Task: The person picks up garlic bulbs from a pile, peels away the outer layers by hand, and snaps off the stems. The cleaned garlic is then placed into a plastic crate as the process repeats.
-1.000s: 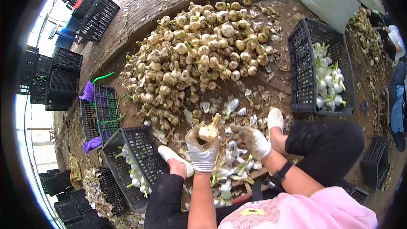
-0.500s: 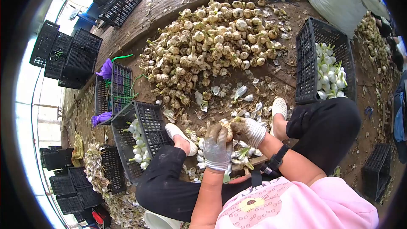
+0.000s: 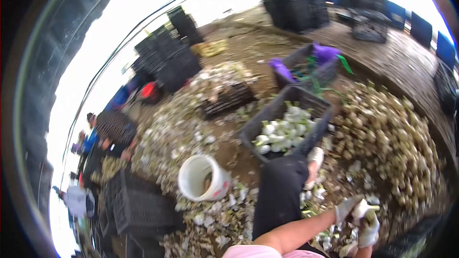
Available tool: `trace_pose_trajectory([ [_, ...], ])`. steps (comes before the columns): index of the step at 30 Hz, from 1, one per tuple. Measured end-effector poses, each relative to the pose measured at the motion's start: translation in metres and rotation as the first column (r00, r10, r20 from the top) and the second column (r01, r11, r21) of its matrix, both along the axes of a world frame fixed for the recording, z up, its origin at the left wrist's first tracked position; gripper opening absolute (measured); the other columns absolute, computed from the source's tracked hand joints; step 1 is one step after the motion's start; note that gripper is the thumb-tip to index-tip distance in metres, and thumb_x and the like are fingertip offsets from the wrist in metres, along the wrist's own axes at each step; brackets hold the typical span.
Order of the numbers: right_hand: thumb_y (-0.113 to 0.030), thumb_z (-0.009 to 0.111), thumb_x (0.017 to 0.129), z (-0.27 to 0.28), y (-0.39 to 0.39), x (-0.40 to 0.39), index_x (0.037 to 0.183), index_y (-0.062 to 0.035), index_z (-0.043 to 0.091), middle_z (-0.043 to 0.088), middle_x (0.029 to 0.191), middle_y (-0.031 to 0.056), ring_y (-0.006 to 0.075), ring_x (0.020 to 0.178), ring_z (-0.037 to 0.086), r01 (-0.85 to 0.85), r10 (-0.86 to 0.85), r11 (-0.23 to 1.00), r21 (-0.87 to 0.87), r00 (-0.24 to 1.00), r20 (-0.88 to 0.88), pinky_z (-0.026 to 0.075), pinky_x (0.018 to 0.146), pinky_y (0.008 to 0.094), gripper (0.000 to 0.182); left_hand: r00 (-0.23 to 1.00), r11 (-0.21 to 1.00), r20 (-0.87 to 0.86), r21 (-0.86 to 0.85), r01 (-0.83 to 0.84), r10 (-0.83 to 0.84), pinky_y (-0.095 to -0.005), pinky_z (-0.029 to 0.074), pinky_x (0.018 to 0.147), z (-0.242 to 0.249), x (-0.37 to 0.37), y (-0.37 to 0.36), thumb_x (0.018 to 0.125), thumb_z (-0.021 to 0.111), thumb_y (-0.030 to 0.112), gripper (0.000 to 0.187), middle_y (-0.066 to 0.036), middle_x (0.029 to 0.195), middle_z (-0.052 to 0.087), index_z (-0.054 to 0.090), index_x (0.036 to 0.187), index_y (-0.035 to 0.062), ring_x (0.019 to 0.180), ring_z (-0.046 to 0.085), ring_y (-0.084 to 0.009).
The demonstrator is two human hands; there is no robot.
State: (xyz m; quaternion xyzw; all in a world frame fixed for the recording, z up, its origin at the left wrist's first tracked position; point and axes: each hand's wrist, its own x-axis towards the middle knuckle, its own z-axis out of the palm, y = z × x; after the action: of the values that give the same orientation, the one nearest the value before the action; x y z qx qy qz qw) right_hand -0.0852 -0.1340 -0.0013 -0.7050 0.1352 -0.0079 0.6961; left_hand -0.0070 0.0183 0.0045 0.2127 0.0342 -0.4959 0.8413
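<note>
A peeled white garlic bulb [image 3: 360, 209] with a short green stem is between my two gloved hands at the lower right. My left hand [image 3: 347, 208] is closed round its left side. Just below, my right hand [image 3: 368, 231] has its fingers closed against the bulb's lower side near the stem. Dirty unpeeled garlic [image 3: 387, 138] lies heaped on the ground beyond them. Clean white bulbs [image 3: 286, 130] sit in a black crate [image 3: 248, 134] to the left of the heap.
A white bucket [image 3: 191, 179] stands among scattered peelings [image 3: 162, 148]. Purple cloth [image 3: 326, 52] hangs on another crate [image 3: 299, 59]. Stacked black crates [image 3: 167, 62] stand farther back, and a large crate [image 3: 138, 205] is at lower left. People [image 3: 114, 126] are at the far left.
The view has swung left, so my hands now show at the lower right. A cleaner white bulb shows between them, where a browner one was. The bucket has come fully into view.
</note>
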Motion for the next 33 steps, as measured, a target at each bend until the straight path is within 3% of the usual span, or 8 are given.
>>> trace_pose_trajectory([
  [6, -0.024, 0.060, 0.087, -0.041, -0.026, 0.028, 0.104, -0.0026, 0.055, 0.060, 0.093, 0.0051, 0.0170, 0.083, 0.059, 0.063, -0.041, 0.929, 0.366, 0.997, -0.068, 0.049, 0.072, 0.0297, 0.028, 0.712, 0.728, 0.694, 0.435, -0.530, 0.104, -0.0273, 0.045, 0.076, -0.081, 0.007, -0.024, 0.086, 0.055, 0.017, 0.023, -0.004, 0.088, 0.060, 0.055, 0.106, 0.0049, 0.082, 0.054, -0.0144],
  [8, -0.027, 0.058, 0.087, -0.068, -0.045, 0.038, 0.103, -0.0026, 0.056, 0.060, 0.093, 0.0049, 0.0158, 0.080, 0.059, -0.067, 0.068, 0.997, -0.033, 0.997, 0.040, 0.049, 0.071, 0.0286, 0.029, 0.679, 0.633, 0.732, 0.551, -0.543, -0.056, -0.0291, 0.046, 0.078, -0.048, -0.003, -0.014, 0.084, 0.059, 0.020, 0.031, -0.008, 0.098, 0.057, 0.052, 0.110, 0.0058, 0.087, 0.054, -0.0186],
  [11, -0.017, 0.066, 0.077, -0.025, 0.000, 0.025, 0.113, -0.0142, 0.059, 0.064, 0.102, 0.0141, 0.0267, 0.089, 0.060, -0.134, 0.134, 0.991, 0.001, 0.987, 0.085, 0.050, 0.075, 0.0343, 0.036, 0.626, 0.425, 0.779, 0.577, -0.698, -0.031, -0.0332, 0.048, 0.080, -0.051, -0.024, -0.019, 0.080, 0.065, 0.028, 0.042, -0.013, 0.113, 0.051, 0.049, 0.113, 0.0064, 0.094, 0.054, -0.0258],
  [20, -0.039, 0.060, 0.082, -0.006, -0.032, 0.037, 0.115, -0.0009, 0.054, 0.062, 0.103, 0.0067, 0.0203, 0.089, 0.060, 0.174, -0.177, 0.773, 0.610, 0.983, -0.055, 0.050, 0.078, 0.0327, 0.051, 0.745, 0.702, 0.150, 0.259, -0.664, 0.650, -0.0300, 0.052, 0.066, -0.067, 0.041, 0.050, 0.087, 0.052, 0.031, 0.025, -0.006, 0.083, 0.061, 0.059, 0.094, 0.0080, 0.075, 0.060, -0.0194],
  [23, -0.019, 0.068, 0.075, 0.017, 0.004, 0.015, 0.132, -0.0037, 0.039, 0.053, 0.115, 0.0083, 0.0164, 0.098, 0.052, -0.164, 0.165, 0.986, 0.020, 0.981, -0.107, 0.045, 0.078, 0.0294, 0.066, 0.820, 0.851, 0.258, -0.024, -0.524, 0.512, -0.0277, 0.053, 0.067, 0.028, 0.031, 0.062, 0.083, 0.054, 0.048, 0.051, -0.007, 0.094, 0.058, 0.052, 0.108, 0.0043, 0.082, 0.060, -0.0178],
  [27, -0.018, 0.064, 0.078, 0.033, 0.046, 0.014, 0.134, -0.0057, 0.034, 0.048, 0.122, 0.0088, 0.0180, 0.104, 0.052, -0.089, 0.147, 0.879, 0.468, 0.985, -0.090, 0.045, 0.083, 0.0297, 0.065, 0.724, 0.862, 0.663, 0.241, -0.446, 0.190, -0.0290, 0.045, 0.086, 0.038, -0.010, 0.027, 0.069, 0.053, 0.073, 0.100, -0.013, 0.124, 0.043, 0.024, 0.133, 0.0023, 0.113, 0.048, -0.0226],
  [30, -0.031, 0.068, 0.078, 0.031, 0.040, 0.014, 0.128, -0.0047, 0.038, 0.053, 0.117, 0.0063, 0.0160, 0.102, 0.053, 0.022, 0.071, 0.854, 0.519, 0.985, -0.159, 0.046, 0.081, 0.0286, 0.064, 0.174, 0.729, 0.983, 0.083, -0.679, 0.051, -0.0332, 0.042, 0.091, 0.029, -0.013, 0.023, 0.077, 0.054, 0.063, 0.090, -0.015, 0.127, 0.040, 0.030, 0.133, -0.0022, 0.114, 0.047, -0.0263],
  [33, -0.030, 0.069, 0.078, 0.029, 0.027, 0.013, 0.123, -0.0027, 0.043, 0.055, 0.110, 0.0075, 0.0152, 0.098, 0.054, -0.042, 0.066, 0.976, 0.214, 0.992, -0.105, 0.047, 0.080, 0.0284, 0.059, 0.176, 0.649, 0.967, 0.253, -0.717, -0.183, -0.0364, 0.043, 0.086, 0.046, -0.003, 0.034, 0.079, 0.068, 0.022, 0.035, -0.014, 0.103, 0.058, 0.059, 0.105, 0.0006, 0.097, 0.056, -0.0264],
])
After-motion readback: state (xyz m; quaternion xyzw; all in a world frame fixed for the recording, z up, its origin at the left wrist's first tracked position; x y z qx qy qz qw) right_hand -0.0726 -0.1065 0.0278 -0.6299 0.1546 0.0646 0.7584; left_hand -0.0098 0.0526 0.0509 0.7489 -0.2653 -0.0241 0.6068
